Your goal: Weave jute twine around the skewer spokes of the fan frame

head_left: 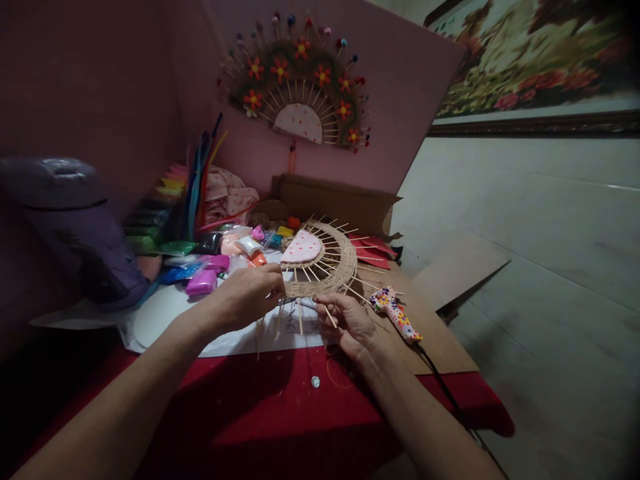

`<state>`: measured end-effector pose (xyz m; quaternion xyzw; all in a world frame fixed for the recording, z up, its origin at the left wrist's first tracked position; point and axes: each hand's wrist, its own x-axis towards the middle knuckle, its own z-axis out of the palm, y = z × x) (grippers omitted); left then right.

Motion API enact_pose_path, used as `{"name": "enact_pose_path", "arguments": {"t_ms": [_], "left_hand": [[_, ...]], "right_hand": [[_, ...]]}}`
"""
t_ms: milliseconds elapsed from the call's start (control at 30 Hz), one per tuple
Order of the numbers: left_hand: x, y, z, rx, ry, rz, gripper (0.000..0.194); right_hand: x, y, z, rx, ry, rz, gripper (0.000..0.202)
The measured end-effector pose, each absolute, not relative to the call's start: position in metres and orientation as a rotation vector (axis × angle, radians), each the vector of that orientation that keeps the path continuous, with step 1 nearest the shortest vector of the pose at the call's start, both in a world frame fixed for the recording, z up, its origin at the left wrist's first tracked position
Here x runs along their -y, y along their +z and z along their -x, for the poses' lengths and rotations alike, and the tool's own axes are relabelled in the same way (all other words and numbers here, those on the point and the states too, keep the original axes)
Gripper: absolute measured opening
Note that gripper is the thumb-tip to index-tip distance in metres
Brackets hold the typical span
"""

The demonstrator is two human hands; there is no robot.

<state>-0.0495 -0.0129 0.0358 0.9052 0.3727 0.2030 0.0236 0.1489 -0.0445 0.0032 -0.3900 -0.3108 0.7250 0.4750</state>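
A fan-shaped piece of thin sticks wound with tan twine (345,257) is held above the table, with a dotted pink half-round (303,247) at its centre. My left hand (255,292) is closed on its lower left end, the fingertips pressed together at the twine band. Below the band, my right hand (347,323) has its thumb and fingers closed around one of the sticks near the lower edge. A loop of thin cord hangs under my right hand. A flower-patterned glue gun (396,315) lies to the right on cardboard.
Colourful clay packets (203,281), a purple bottle (83,233) and pipe cleaners (200,180) are at the left. A small clear gem (315,381) lies on the red cloth (240,407). A finished flowered fan (300,87) stands behind. Cardboard (440,347) covers the table's right side.
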Motion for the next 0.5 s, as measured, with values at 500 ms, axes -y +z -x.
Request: {"name": "enact_pose_path", "arguments": {"t_ms": [500], "left_hand": [[0.0117,0.034,0.0445,-1.242,0.735,-2.657,0.012]], "right_hand": [[0.045,0.0022,-0.15,0.802,1.686,1.002,0.015]]}}
